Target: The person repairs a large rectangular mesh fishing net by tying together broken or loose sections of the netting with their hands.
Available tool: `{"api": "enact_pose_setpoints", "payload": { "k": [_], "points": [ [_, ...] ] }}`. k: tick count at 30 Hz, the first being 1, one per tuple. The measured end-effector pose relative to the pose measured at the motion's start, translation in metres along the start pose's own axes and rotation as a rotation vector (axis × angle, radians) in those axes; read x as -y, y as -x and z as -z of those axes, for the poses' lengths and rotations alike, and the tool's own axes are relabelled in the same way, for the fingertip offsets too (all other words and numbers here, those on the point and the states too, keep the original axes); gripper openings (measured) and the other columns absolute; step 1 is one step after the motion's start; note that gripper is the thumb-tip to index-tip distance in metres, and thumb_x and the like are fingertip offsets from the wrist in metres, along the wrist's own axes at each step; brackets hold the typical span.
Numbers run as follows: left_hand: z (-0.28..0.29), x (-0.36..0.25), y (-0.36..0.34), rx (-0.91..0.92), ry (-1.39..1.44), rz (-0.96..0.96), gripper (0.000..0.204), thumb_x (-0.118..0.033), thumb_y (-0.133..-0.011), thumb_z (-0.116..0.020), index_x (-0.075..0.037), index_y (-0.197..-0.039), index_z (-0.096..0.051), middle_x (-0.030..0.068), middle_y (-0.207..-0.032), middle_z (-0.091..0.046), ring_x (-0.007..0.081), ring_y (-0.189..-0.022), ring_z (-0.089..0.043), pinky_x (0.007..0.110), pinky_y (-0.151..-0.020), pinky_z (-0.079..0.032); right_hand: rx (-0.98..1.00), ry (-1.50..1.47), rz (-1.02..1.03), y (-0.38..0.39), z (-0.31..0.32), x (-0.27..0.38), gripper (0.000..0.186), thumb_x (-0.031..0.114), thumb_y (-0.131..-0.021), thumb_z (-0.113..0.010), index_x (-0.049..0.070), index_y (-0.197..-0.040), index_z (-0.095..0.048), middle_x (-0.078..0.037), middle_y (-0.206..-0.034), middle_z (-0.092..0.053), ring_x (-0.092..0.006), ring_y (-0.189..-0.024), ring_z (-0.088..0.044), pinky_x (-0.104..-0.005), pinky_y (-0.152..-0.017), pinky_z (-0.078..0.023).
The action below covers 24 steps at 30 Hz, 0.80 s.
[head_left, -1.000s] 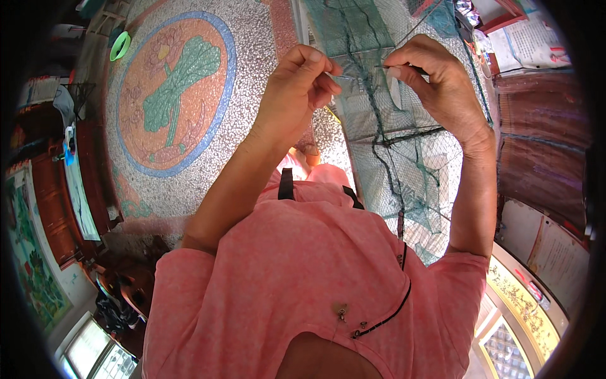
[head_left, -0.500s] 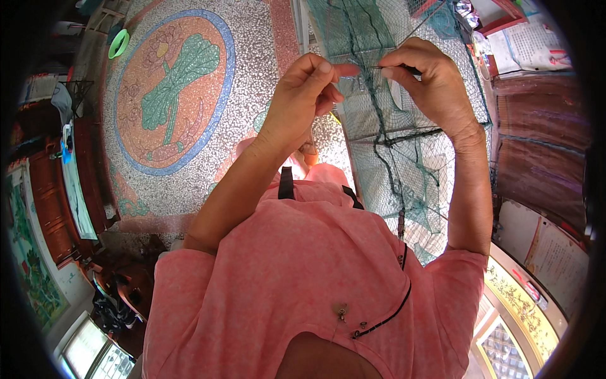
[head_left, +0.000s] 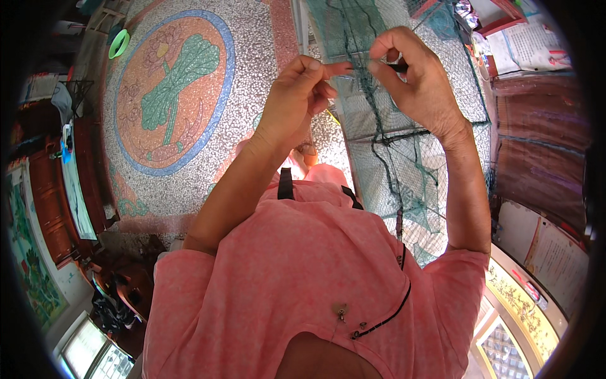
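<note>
Green fishing net point(head_left: 404, 174), fine-meshed and crossed by dark cords, stretches from my lap side to the far edge. Over its far part my right hand point(head_left: 416, 85) is bent, with part of a slim dark object point(head_left: 399, 67) showing between thumb and fingers; its kind cannot be made out. My left hand point(head_left: 300, 91) faces it, thumb pressed over curled fingers and the index finger pointing right to the dark strands. Whatever lies in the left fingers is too small to see. A black cord point(head_left: 403, 252) runs from my pink shirt front toward the net.
The speckled floor on the left bears a round inlaid leaf pattern point(head_left: 173, 91). A green basin point(head_left: 118, 44) sits at the far left. Dark wooden furniture point(head_left: 53, 196) lines the left side, and a brown draped surface point(head_left: 536, 139) stands on the right.
My right hand has shifted slightly left and its index finger has lifted away from the thumb. The dark strands between the hands have moved left; my left hand has barely moved.
</note>
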State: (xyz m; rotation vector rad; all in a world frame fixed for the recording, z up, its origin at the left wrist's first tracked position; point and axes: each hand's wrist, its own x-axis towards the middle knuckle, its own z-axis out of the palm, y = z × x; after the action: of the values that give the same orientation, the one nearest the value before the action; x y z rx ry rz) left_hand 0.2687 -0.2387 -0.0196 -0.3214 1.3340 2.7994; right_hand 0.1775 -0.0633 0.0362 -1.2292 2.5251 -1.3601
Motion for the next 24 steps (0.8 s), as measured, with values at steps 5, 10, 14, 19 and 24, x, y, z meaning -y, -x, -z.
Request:
{"api": "enact_pose_setpoints", "payload": {
  "k": [5, 10, 14, 19, 24],
  "points": [
    [0.006, 0.009, -0.002, -0.033, 0.220, 0.103, 0.011, -0.014, -0.095, -0.048, -0.007, -0.089, -0.052, 0.0050, -0.089, -0.057, 0.0093, -0.069, -0.051, 0.021, -0.053, -0.036, 0.026, 0.123, 0.093, -0.006, -0.028, 0.001, 0.011, 0.013, -0.075, -0.067, 0.007, -0.085, -0.064, -0.010, -0.086, -0.057, -0.0293, -0.077, -0.060, -0.0385, -0.069, -0.049],
    [-0.003, 0.013, 0.001, -0.071, 0.199, 0.103, 0.010, -0.013, -0.095, -0.047, -0.006, -0.090, -0.052, 0.0044, -0.085, -0.057, 0.0100, -0.067, -0.051, 0.021, -0.052, -0.037, -0.051, 0.282, 0.150, -0.007, -0.030, 0.001, 0.012, 0.013, -0.073, -0.074, 0.008, -0.081, -0.067, -0.004, -0.085, -0.058, -0.0207, -0.079, -0.059, -0.0306, -0.067, -0.048],
    [-0.005, 0.010, 0.001, -0.033, -0.003, 0.019, 0.010, -0.013, -0.094, -0.047, -0.004, -0.096, -0.051, 0.0045, -0.086, -0.059, 0.0094, -0.063, -0.051, 0.021, -0.050, -0.040, -0.181, 0.230, 0.320, -0.009, -0.034, 0.021, 0.008, 0.015, -0.068, -0.071, 0.013, -0.076, -0.069, 0.001, -0.079, -0.060, -0.0212, -0.081, -0.057, -0.0332, -0.071, -0.049],
    [-0.022, 0.019, -0.002, -0.034, -0.485, -0.387, 0.011, -0.007, -0.089, -0.055, -0.005, -0.100, -0.052, 0.0033, -0.087, -0.056, 0.0081, -0.060, -0.050, 0.023, -0.051, -0.042, -0.063, -0.524, 0.190, -0.019, -0.020, 0.074, 0.013, 0.016, -0.081, -0.069, 0.006, -0.088, -0.068, -0.001, -0.085, -0.065, -0.0135, -0.080, -0.059, -0.0284, -0.072, -0.047],
    [-0.039, -0.001, 0.009, 0.082, -0.855, -0.491, 0.024, -0.002, -0.083, -0.065, -0.005, -0.104, -0.054, 0.0055, -0.094, -0.050, 0.0085, -0.064, -0.049, 0.025, -0.058, -0.043, -0.358, -0.668, 0.325, -0.043, 0.031, 0.071, 0.019, 0.020, -0.095, -0.051, 0.005, -0.085, -0.058, -0.006, -0.073, -0.064, -0.0106, -0.064, -0.060, -0.0216, -0.058, -0.048]
  ]
}}
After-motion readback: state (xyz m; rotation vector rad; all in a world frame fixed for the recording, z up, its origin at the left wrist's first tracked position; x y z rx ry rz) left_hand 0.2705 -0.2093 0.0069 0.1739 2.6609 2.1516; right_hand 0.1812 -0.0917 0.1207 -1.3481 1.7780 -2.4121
